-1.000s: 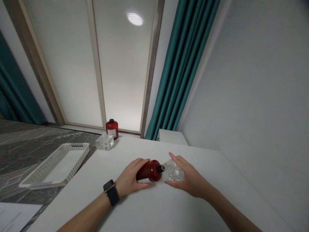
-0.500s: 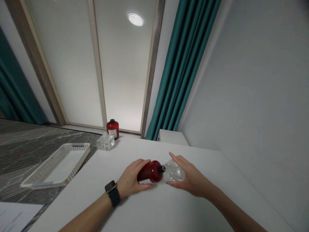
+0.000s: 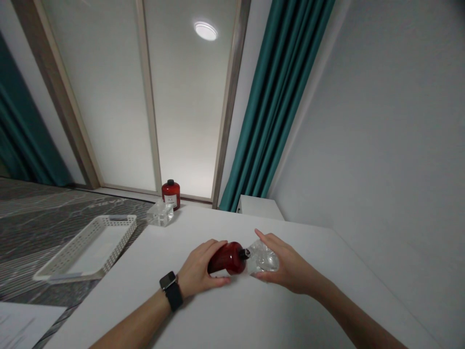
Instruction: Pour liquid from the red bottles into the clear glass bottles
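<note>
My left hand [image 3: 199, 268], with a black watch on its wrist, is wrapped round a dark red bottle [image 3: 233, 258] that lies tilted on its side over the white table [image 3: 232, 315]. The bottle's black neck points right, into the mouth of a clear container [image 3: 263, 257]. My right hand [image 3: 286, 266] grips that container from the right, thumb and fingers on either side of it. Clear contents glint inside the container; whether liquid is flowing I cannot tell.
At the table's far left corner stand a second red bottle [image 3: 170, 193] with a black cap and white label, and a clear box [image 3: 160, 214]. A white perforated basket [image 3: 90, 247] and a paper sheet [image 3: 25, 325] lie left. A white cabinet [image 3: 259, 207] stands beyond the table.
Hardly anything differs. The whole view has shifted very slightly, and both hands keep the same hold on the bottle and the clear container.
</note>
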Motion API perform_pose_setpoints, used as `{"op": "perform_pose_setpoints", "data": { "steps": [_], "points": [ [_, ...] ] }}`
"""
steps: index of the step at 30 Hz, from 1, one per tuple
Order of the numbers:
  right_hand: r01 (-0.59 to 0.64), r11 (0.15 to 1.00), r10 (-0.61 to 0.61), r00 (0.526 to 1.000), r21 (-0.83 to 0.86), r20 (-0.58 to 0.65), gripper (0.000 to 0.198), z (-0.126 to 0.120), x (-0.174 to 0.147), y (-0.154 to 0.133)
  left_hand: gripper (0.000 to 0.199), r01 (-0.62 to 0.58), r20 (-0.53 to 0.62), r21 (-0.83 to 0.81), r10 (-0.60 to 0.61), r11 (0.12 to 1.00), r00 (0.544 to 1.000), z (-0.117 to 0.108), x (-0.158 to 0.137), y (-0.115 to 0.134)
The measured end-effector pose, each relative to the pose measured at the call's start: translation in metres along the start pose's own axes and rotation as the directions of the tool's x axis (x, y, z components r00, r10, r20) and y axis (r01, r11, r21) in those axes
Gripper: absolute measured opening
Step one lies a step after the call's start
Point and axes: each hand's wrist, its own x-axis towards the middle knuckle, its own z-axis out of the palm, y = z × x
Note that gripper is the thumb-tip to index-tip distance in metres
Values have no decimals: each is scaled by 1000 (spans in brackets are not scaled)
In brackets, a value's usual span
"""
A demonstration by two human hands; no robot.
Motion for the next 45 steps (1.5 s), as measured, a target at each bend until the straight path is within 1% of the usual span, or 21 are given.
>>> {"op": "perform_pose_setpoints", "data": {
  "steps": [7,20,30,45],
  "points": [
    [1,1000,0,1000,-13,19,94,-3,1,0,78,-10,-8,-13,9,1000,1000,1,0,1],
    [-1,1000,3,998,-26,62,94,-10,4,-6,74,11,-11,-38,-11,999,1000,0,1,3],
    [15,1000,-14,998,-19,67,95,-13,6,-6,74,23,-4,-57,-23,998,1000,1,1,4],
    [-3,999,5,997,-33,77,95,-15,6,-9,74,26,-13,-45,-27,999,1000,1,1,5]
  ]
}}
